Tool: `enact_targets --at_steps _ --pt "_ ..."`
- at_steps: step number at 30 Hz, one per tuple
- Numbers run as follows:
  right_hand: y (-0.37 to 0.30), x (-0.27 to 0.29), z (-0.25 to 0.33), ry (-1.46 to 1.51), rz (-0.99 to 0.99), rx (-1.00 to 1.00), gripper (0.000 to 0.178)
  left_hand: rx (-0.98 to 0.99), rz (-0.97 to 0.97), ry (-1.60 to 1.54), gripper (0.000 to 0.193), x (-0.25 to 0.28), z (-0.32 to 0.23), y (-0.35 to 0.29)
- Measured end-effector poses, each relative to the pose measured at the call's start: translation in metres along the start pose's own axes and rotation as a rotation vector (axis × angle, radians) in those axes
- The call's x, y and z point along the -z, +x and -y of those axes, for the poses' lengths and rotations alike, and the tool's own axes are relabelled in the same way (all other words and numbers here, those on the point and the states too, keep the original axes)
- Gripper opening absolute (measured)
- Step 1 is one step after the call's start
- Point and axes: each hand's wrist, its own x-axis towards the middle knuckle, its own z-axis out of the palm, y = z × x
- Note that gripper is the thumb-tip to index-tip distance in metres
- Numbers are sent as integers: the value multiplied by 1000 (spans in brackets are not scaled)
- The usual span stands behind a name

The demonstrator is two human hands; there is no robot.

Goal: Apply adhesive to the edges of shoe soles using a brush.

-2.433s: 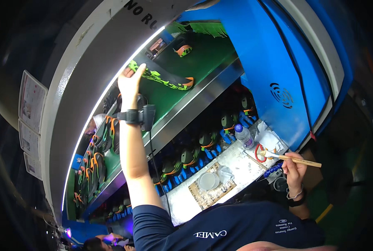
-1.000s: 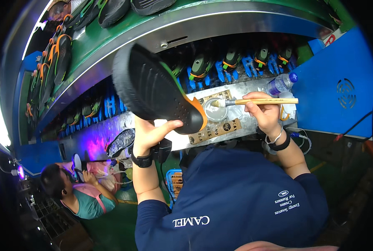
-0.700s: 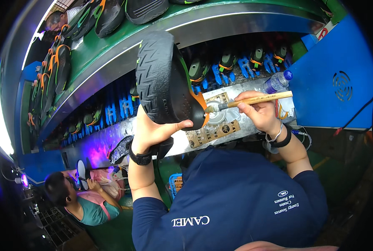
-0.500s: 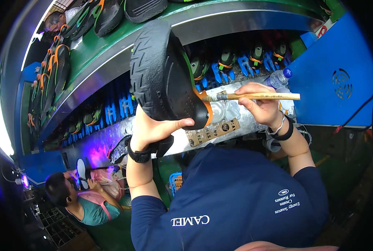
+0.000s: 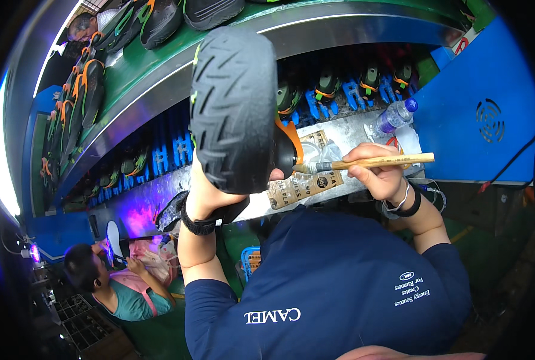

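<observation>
In my left hand (image 5: 210,193) is a black shoe (image 5: 234,114) with an orange collar edge, raised above the bench and tilted so its grooved sole faces up toward me. The shoe hides most of that hand's fingers. My right hand (image 5: 378,171) pinches a wooden-handled brush (image 5: 399,159), held almost level. Its pale bristles meet, or nearly meet, the orange edge at the shoe's opening; exact contact I cannot tell. Under the brush, a brown printed cardboard piece (image 5: 291,191) lies on the bench beside clear plastic.
A clear bottle with a blue cap (image 5: 410,105) stands on the metal bench (image 5: 257,204). Beyond, blue racks (image 5: 351,95) hold several shoes under a green conveyor (image 5: 129,75). A blue panel (image 5: 507,84) bounds the right. A seated co-worker (image 5: 129,294) handles a shoe at left.
The shoe has turned in my left hand, showing more sole and less upper. My right hand and the brush have shifted slightly down and toward the right.
</observation>
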Motion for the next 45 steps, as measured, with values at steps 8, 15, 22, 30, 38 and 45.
enact_targets --at_steps 8,15,22,30,38,45 --pt "-11 -1 -5 237 -25 -92 12 38 15 -296 34 2 -40 16" --pt "-3 0 -15 120 -118 10 13 2 -108 -629 57 0 -32 26" --pt "10 4 -7 -48 -99 216 14 175 -69 -857 58 -8 -26 32" --pt "10 -1 8 -84 33 146 9 215 -15 -861 58 -7 -28 32" --pt "24 -1 16 -216 -88 341 10 263 58 -906 58 -11 -35 30" --pt "41 8 18 -299 -189 382 10 307 169 -945 64 -12 -40 27"
